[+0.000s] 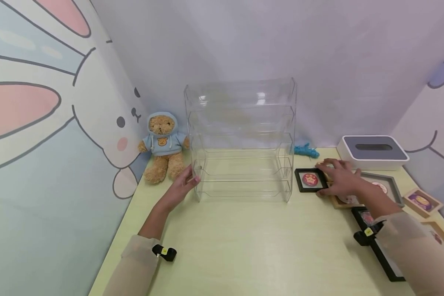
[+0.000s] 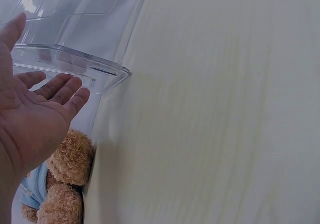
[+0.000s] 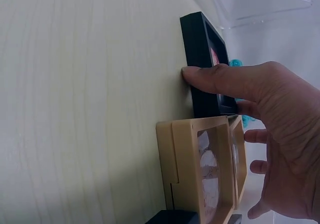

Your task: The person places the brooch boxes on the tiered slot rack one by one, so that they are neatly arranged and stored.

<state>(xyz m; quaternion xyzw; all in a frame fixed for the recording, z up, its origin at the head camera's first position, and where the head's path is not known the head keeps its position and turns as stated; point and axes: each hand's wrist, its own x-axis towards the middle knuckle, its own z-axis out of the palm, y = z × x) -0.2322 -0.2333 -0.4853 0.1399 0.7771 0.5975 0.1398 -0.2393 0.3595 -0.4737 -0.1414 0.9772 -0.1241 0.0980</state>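
A clear acrylic tiered shelf (image 1: 244,181) stands in the middle of the table. At its lower left side is my left hand (image 1: 183,185), fingers extended beside the clear panel; the left wrist view shows this hand (image 2: 40,108) with its palm bare. My right hand (image 1: 342,179) pinches a small black frame (image 1: 302,181) with a red badge inside, thumb on the near edge and a finger at the far side. The right wrist view shows the thumb of this hand (image 3: 280,114) against the black frame (image 3: 200,48). Below the hand lies a wooden frame (image 3: 185,169).
A teddy bear (image 1: 164,144) in a blue hoodie sits left of the shelf. A blue object (image 1: 306,151) and a tissue box (image 1: 373,160) stand at the back right. Grey (image 1: 394,189), wooden (image 1: 423,201) and black frames (image 1: 386,263) crowd the right side.
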